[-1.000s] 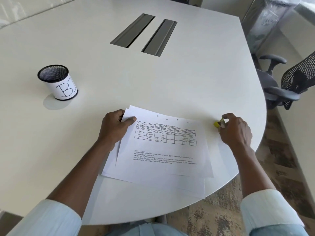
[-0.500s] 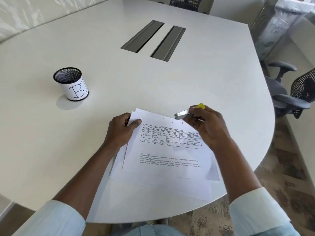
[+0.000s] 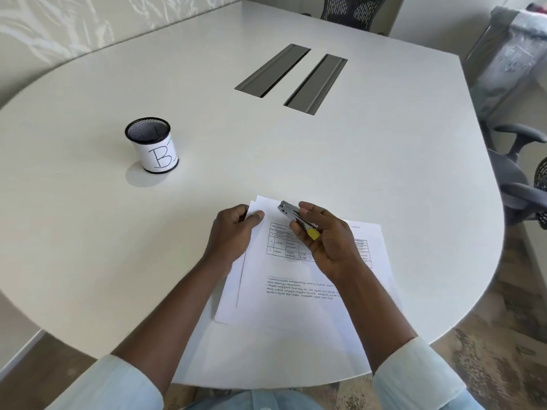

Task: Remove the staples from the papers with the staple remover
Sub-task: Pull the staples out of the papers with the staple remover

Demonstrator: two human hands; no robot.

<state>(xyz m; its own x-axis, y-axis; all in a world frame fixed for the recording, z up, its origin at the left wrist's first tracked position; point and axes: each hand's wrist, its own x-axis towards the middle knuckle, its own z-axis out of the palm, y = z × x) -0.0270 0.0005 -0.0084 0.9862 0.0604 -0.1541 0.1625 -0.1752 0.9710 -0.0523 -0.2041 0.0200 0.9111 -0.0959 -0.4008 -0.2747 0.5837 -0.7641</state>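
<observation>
A stack of white printed papers point(image 3: 299, 291) lies on the white table point(image 3: 296, 161) near its front edge, with a table and some text lines on the top sheet. My left hand point(image 3: 231, 232) presses flat on the stack's far left corner, thumb on the top sheet. My right hand point(image 3: 328, 238) grips a metal staple remover point(image 3: 291, 214) with a yellow end. Its metal tip points at the papers' far left corner, just right of my left thumb. No staple is visible.
A black mesh pen cup point(image 3: 152, 145) with a white label reading "B" stands at the left. Two grey cable slots point(image 3: 291, 78) sit in the table's middle. Office chairs point(image 3: 521, 173) stand off the table's right side, another chair point(image 3: 352, 10) at the far end.
My right hand picked the staple remover up from the table's right side and carried it left over the papers to their far left corner. My left hand stayed on that corner.
</observation>
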